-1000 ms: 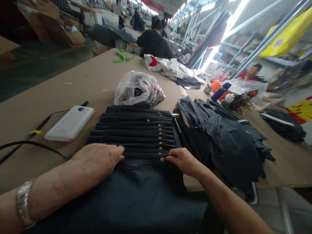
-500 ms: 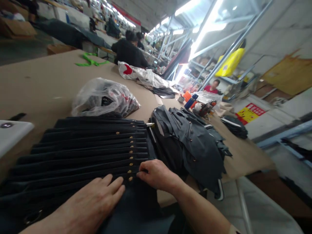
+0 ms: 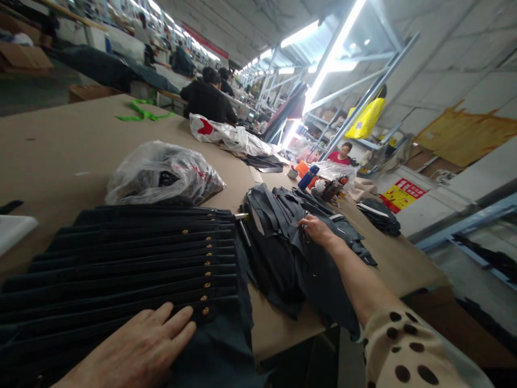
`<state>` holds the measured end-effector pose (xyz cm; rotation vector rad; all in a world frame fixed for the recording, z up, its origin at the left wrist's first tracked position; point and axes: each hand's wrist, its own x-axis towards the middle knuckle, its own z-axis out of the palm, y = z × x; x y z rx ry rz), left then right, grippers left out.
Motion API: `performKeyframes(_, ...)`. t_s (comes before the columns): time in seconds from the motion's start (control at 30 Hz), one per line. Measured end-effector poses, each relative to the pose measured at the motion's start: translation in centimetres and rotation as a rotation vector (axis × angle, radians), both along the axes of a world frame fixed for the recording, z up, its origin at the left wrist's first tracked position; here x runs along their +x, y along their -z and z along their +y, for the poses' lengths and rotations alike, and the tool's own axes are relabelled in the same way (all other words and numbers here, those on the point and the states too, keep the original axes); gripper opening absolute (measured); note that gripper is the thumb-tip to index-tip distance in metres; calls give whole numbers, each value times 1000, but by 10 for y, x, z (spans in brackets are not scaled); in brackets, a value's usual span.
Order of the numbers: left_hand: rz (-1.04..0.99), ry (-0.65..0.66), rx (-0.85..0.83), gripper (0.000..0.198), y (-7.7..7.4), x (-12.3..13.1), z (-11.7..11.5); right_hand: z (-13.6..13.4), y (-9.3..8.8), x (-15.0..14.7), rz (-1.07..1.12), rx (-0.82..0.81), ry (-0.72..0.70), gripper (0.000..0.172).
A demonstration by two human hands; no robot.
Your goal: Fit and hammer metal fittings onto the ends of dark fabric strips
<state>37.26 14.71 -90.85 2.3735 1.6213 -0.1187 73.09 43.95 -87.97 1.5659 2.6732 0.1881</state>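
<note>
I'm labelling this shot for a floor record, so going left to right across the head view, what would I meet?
White object at the edge → clear plastic bag → pile of dark cloth pieces → red-and-yellow poster.

Under your left hand: row of dark folded pieces, matt, cloth-like, smooth along folds; gold studs on them, shiny, metallic. At your right hand: loose dark panels, matt, smooth; woven cloth or leather-like, cannot tell. Your right sleeve: soft matt cloth. Ahead of you: clear bag, thin crinkled plastic, glossy. Your bench: smooth, matt, paper-like top. At your far left: white case, smooth plastic.
</note>
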Motion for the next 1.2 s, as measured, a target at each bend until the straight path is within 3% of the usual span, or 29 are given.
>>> performKeyframes(0.1,-11,7,-94,51,-23,2,2,3,-1,5,-23,14,-42,18)
performKeyframes(0.17,-31,-1,-133,49,-26,-1,2,2,-1,8,-29,22,-65,23)
performKeyframes(0.27,-81,14,-76,48,-8,-11,0,-2,4,12,-45,31,-102,36)
performKeyframes(0.37,-127,69,45,45,16,-19,0,-7,8,13,-61,58,-127,29)
performKeyframes(0.43,-125,102,85,42,24,-21,1,-11,10,13,-57,87,-133,26)
performKeyframes(0.73,-33,141,288,36,17,-12,-28,-26,8,14,-187,136,-280,20)
performKeyframes(0.87,-55,163,261,35,13,-16,-24,-21,-19,14,-79,265,-242,19)
performKeyframes(0.93,-84,168,225,33,-1,-18,-15,-28,-47,5,25,403,-221,22)
performKeyframes(1.0,-135,141,255,31,-26,-19,-9,-48,-80,-15,71,498,-279,24)
performKeyframes(1.1,-224,70,463,36,-80,-12,-12,-105,-125,-68,16,498,-467,20)
performKeyframes(1.2,-149,12,717,39,-136,3,-29,-176,-150,-127,41,398,-644,17)
